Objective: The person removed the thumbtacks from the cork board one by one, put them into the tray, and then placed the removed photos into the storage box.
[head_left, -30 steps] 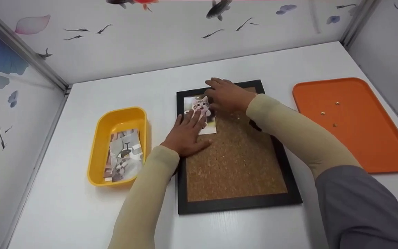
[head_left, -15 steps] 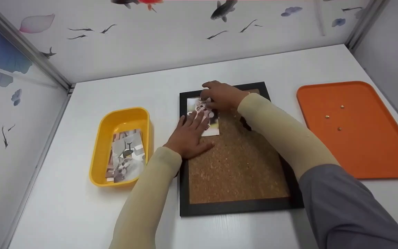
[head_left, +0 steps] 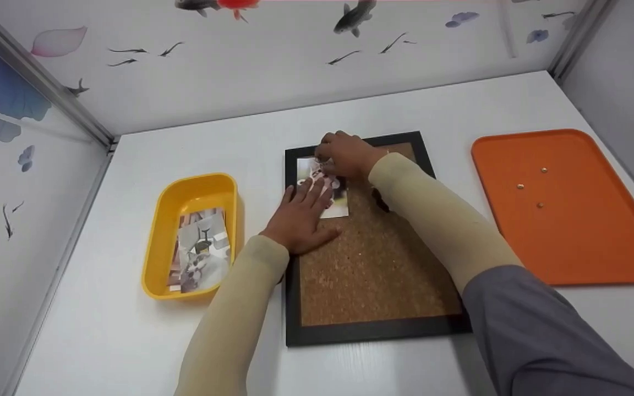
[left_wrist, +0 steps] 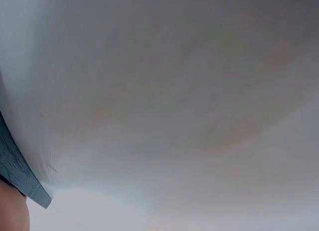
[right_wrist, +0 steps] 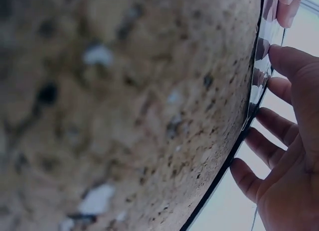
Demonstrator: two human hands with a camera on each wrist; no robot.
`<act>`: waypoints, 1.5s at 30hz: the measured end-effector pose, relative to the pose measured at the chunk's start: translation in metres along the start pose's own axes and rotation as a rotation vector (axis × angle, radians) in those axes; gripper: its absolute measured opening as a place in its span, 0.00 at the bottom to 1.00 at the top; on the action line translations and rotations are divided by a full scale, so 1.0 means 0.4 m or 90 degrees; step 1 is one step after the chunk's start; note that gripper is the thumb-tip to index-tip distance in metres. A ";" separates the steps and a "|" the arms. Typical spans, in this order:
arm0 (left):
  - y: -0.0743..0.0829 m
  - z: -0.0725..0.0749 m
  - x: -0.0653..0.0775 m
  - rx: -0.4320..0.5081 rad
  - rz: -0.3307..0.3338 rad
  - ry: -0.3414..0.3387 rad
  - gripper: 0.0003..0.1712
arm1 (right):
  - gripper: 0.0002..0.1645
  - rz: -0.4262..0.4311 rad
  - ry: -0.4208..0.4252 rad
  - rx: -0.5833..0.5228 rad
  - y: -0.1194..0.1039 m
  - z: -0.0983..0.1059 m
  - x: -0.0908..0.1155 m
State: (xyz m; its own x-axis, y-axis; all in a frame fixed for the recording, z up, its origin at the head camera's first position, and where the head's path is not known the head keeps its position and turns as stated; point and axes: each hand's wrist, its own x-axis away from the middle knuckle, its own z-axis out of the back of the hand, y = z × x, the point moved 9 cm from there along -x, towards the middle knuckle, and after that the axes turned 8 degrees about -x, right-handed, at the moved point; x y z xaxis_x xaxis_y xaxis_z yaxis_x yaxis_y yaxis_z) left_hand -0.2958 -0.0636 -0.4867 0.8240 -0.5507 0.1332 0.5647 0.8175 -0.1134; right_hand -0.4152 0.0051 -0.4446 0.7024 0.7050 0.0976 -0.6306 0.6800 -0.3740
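Note:
In the head view, a kitten photo (head_left: 340,206) lies at the top left of a black-framed cork board (head_left: 377,275). My left hand (head_left: 299,220) rests flat on the photo's lower half, fingers spread and thumb on the cork. At the photo's upper part, my right hand (head_left: 347,157) reaches down with bent fingers. In the right wrist view, the right thumb (right_wrist: 289,59) touches the photo (right_wrist: 262,48), and the other fingers sit apart near the frame edge. No item shows between them, though the spot under the fingertips is partly hidden. The left wrist view shows mostly blurred white table.
To the left stands a yellow tray (head_left: 154,242) holding several photos (head_left: 205,253). An orange tray (head_left: 586,242) on the right bears 3 small gold tacks (head_left: 540,205). Patterned white panels (head_left: 273,71) enclose the white table (head_left: 102,308).
My right hand has moved slightly left and down onto the photo's top, its fingers bending more. The left hand stays on the photo. The view has shifted slightly.

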 end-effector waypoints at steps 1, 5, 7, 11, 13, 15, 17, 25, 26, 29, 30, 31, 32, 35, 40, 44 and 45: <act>0.001 0.001 0.000 0.000 -0.001 -0.002 0.53 | 0.24 -0.005 0.001 0.000 0.003 -0.001 0.000; 0.002 0.003 -0.001 -0.003 -0.003 -0.005 0.53 | 0.24 -0.020 0.006 -0.003 0.012 -0.004 0.000; 0.003 0.002 -0.001 -0.003 -0.003 -0.005 0.53 | 0.23 -0.024 0.009 -0.005 0.014 -0.006 0.002; 0.001 0.000 0.000 -0.002 -0.001 -0.003 0.53 | 0.23 -0.020 0.019 -0.014 0.011 -0.005 0.004; 0.001 -0.001 0.001 0.003 0.000 -0.004 0.53 | 0.22 -0.019 0.022 -0.017 0.010 -0.005 0.006; 0.002 0.001 0.000 0.007 0.001 -0.006 0.53 | 0.22 -0.024 0.028 -0.021 0.011 -0.002 0.008; 0.001 0.004 0.001 0.009 0.002 -0.005 0.53 | 0.21 -0.029 0.035 -0.021 0.010 0.001 0.007; 0.002 0.004 0.002 0.003 0.003 -0.009 0.52 | 0.20 -0.048 0.044 -0.010 0.011 -0.004 -0.004; 0.003 0.003 0.003 0.002 0.002 -0.007 0.53 | 0.20 -0.050 0.044 -0.004 0.011 -0.006 -0.006; 0.002 0.003 0.004 0.001 0.004 -0.003 0.53 | 0.20 -0.048 0.045 0.021 0.009 -0.013 -0.012; 0.002 0.003 0.004 0.000 0.004 -0.003 0.53 | 0.20 -0.048 0.044 0.028 0.009 -0.016 -0.014; 0.002 0.003 0.004 -0.001 0.005 -0.003 0.53 | 0.20 -0.047 0.044 0.037 0.007 -0.018 -0.015; 0.002 0.004 0.004 -0.002 0.005 -0.003 0.53 | 0.20 -0.047 0.044 0.047 0.007 -0.020 -0.017; 0.005 0.005 0.005 0.000 0.003 0.000 0.52 | 0.18 -0.053 0.045 0.058 0.005 -0.024 -0.018; 0.005 0.004 0.007 -0.002 0.004 0.003 0.52 | 0.17 -0.066 0.051 0.047 0.002 -0.025 -0.017; 0.003 0.003 0.004 -0.011 0.007 -0.003 0.52 | 0.16 -0.069 0.055 0.043 0.005 -0.027 -0.019; 0.002 0.003 0.004 -0.013 0.007 -0.005 0.52 | 0.16 -0.070 0.053 0.044 0.007 -0.028 -0.020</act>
State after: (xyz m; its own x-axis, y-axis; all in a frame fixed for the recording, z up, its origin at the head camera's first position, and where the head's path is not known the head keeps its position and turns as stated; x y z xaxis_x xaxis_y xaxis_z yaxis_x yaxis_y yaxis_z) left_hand -0.2941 -0.0634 -0.4855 0.8298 -0.5403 0.1400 0.5566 0.8197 -0.1352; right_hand -0.4189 -0.0010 -0.4566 0.7912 0.6089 0.0568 -0.5680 0.7661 -0.3009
